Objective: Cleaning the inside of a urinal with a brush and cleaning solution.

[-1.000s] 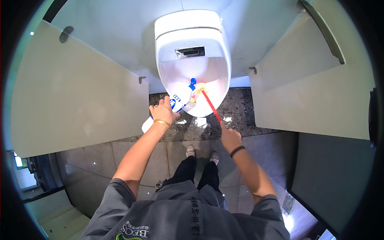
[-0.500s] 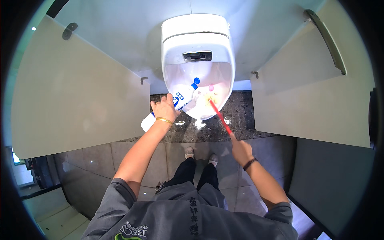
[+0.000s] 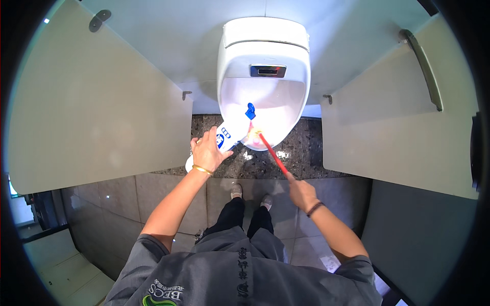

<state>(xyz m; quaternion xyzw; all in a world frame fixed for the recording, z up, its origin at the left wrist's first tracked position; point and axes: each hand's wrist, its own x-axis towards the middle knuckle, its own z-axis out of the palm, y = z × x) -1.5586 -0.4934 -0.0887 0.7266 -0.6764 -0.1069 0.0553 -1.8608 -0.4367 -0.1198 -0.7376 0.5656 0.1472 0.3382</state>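
Note:
A white urinal (image 3: 266, 34) hangs on the wall in front of me. My left hand (image 3: 206, 153) is wrapped round a white cleaner bottle (image 3: 228, 130) with a blue cap. The bottle lies tilted, its neck pointing into the basin from the near left. In my right hand (image 3: 302, 194) is a brush (image 3: 274, 155) with a red handle, gripped near its end. Its yellowish head is down in the near part of the bowl, close below the bottle's cap. Glare blurs the brush head and a small pinkish thing beside it.
Pale partition panels stand on the left (image 3: 97, 117) and right (image 3: 393, 127), the right one with a long metal handle (image 3: 423, 71). A dark speckled stone strip (image 3: 301, 148) runs under the urinal. Grey floor tiles (image 3: 171, 196) lie around my feet.
The brush head has moved nearer to me and left within the bowl, the right hand shifting with it. The bottle is still held, its cap now lower in the basin. My view has shifted slightly.

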